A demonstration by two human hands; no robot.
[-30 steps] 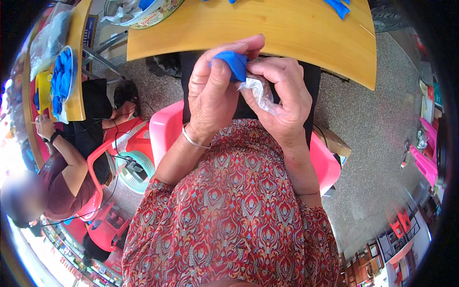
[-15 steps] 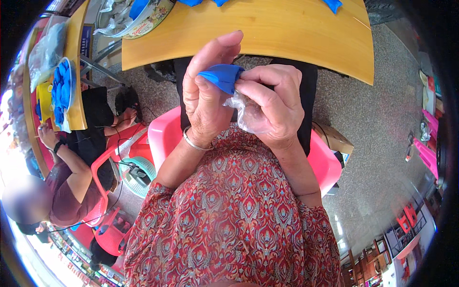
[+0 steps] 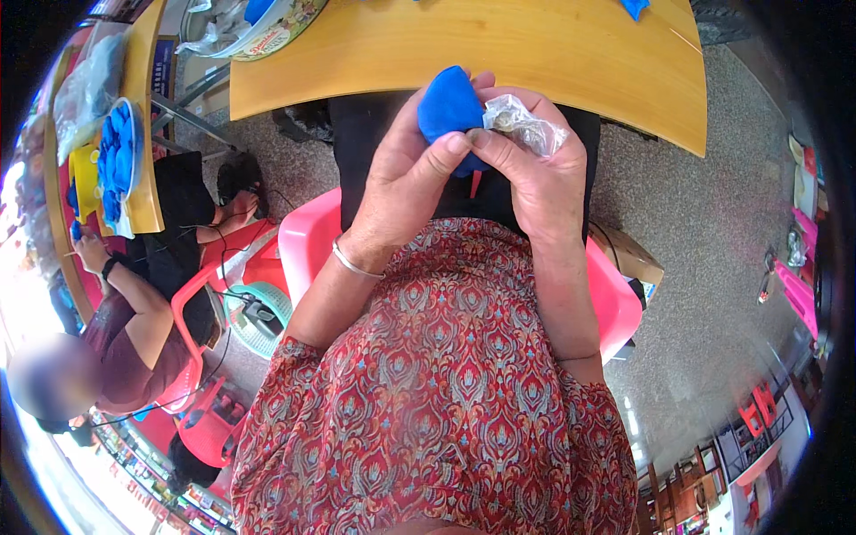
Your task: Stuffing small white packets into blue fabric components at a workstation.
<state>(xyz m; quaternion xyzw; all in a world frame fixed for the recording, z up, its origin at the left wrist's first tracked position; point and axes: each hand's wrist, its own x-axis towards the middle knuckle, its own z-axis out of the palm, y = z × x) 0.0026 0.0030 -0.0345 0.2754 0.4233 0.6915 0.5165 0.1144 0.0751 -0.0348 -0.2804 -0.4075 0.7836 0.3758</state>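
A small blue fabric pouch point(image 3: 448, 105), pointed at the top, is pinched in my left hand point(image 3: 401, 169) with the thumb pressed on its lower edge. My right hand point(image 3: 546, 183) grips a crumpled clear plastic bag point(image 3: 526, 125) against its fingers; something brownish shows inside the bag. The right thumb meets the left one at the pouch's lower edge, where a bit more blue cloth hangs beneath. Both hands are together above my lap, in front of the table's near edge. The fingers behind the pouch are mostly hidden.
A yellow wooden table point(image 3: 464, 53) lies ahead, bearing a round patterned tin point(image 3: 272, 40) with plastic bags and blue cloth. At left, a person point(image 3: 143, 325) sits by a side table with a tray of blue pieces point(image 3: 118, 165). A green basket point(image 3: 257, 325) stands beside my pink chair point(image 3: 308, 236).
Both hands have turned, and the pouch now stands point up with its broad face showing. The plastic bag has risen from beneath the right hand to its fingers. The co-worker's hand now holds something blue.
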